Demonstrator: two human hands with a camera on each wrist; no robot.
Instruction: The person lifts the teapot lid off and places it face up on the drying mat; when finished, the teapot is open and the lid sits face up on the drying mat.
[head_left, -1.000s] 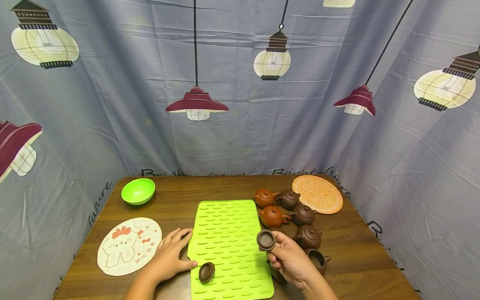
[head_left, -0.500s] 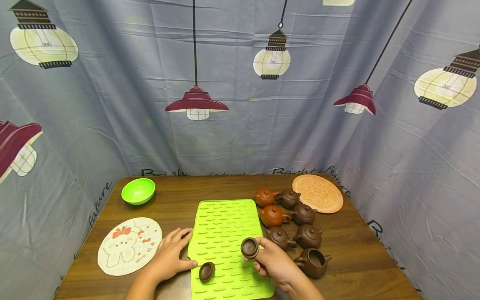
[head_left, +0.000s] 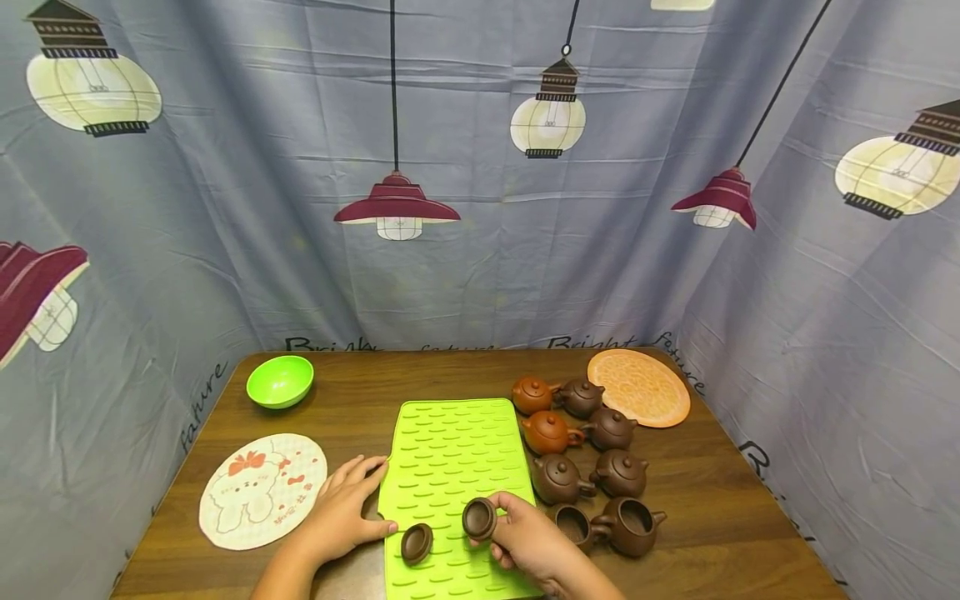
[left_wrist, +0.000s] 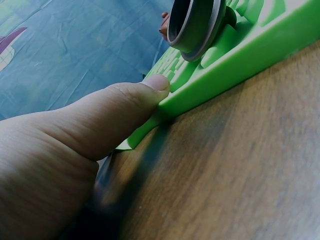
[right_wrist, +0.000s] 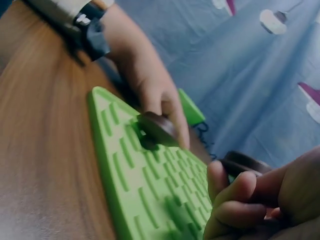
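My right hand pinches a dark brown teapot lid, hollow underside facing me, above the green ridged mat. A second brown lid lies tilted on the mat's near left part; in the left wrist view this lid is just past my thumb. My left hand rests at the mat's left edge with fingers spread, its thumb touching the rim. Right of the mat stand two lidless brown teapots, one fully visible, the other partly behind my right hand.
Several lidded teapots, brown and orange, stand in two rows along the mat's right side. An orange round mat lies at the back right. A green bowl and a rabbit-print round mat are on the left.
My right hand has carried the lid left and toward me, from beside the teapots to over the mat, near the other lid. The left hand has stayed in place.
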